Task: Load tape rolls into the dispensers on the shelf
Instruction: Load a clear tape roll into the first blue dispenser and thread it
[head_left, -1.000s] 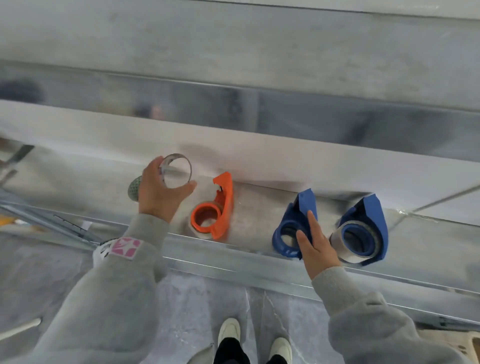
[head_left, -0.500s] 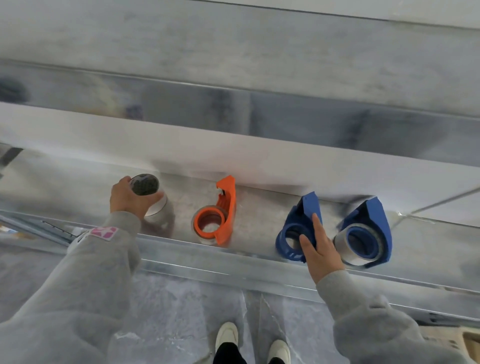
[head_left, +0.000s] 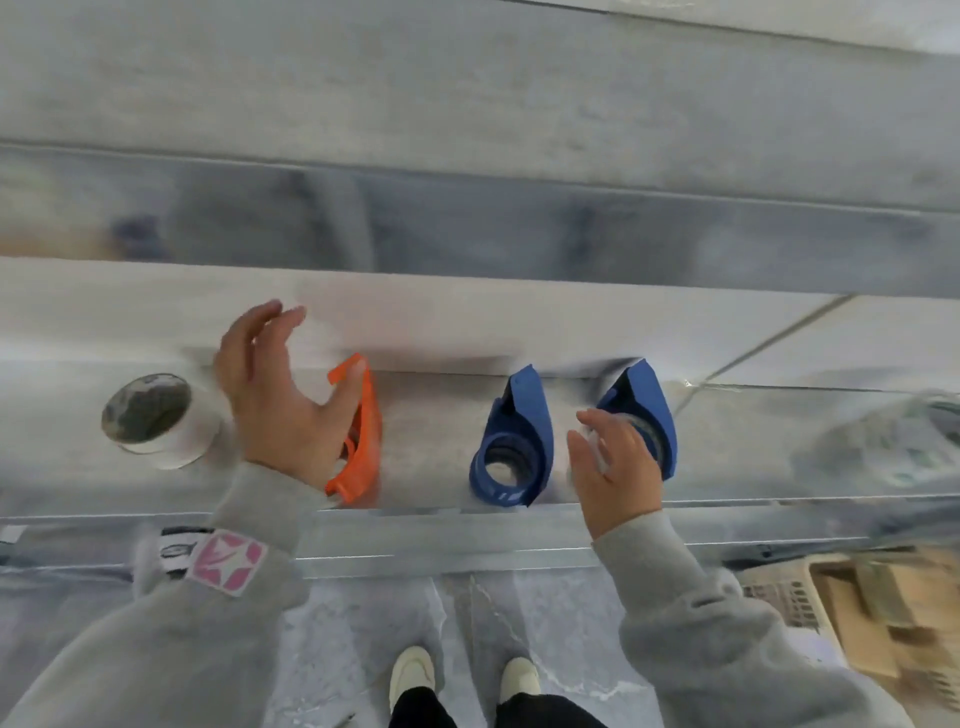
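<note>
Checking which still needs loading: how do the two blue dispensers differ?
The middle blue dispenser has a bare hub; the right blue dispenser carries a tape roll. The middle one is in full view; the right hand partly covers the right one. Both are blue, same shape, on the shelf.

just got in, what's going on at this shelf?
A person is working at a metal shelf holding three tape dispensers. The left hand, open, is over the orange dispenser, with a loose tape roll standing on the shelf just beside it. The right hand, open, is over the far-right blue dispenser, which carries a roll. The middle blue dispenser looks empty.
</note>
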